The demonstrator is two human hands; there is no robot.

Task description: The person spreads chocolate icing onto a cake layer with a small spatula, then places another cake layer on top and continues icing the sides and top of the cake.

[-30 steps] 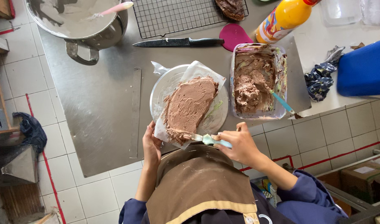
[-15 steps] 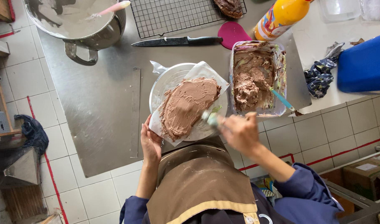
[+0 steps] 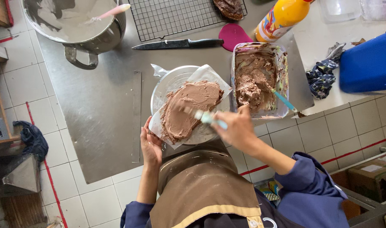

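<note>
1. The right hand is closing its fingers around the pale blue handle of a spatula, and the blade is reaching left across the chocolate-frosted cake; hand and tool are blurring in the head view.
2. The left hand is lying at the near left edge of the white paper under the cake, fingers held together and lightly curled against that edge; whether it is pinching the paper I cannot tell.
3. The cake is sitting on the paper on a round glass stand, near the front edge of the steel surface, right in front of the person's brown apron.
4. Just right of the stand, a clear rectangular tub of chocolate frosting is holding a second spatula with a teal handle, which is leaning out toward the near right corner.
5. Farther away, a black-handled knife is lying flat, pointing left, with a pink scraper just right of its handle.
6. A wire cooling rack is resting at the far edge, carrying a dark brown piece at its right end.
7. At the far left, a large metal mixing bowl is holding pale batter and a pink-tipped spatula.
8. A yellow bottle is standing at the far right of the tub, and a blue box is sitting further right beside a crumpled dark cloth.
</note>
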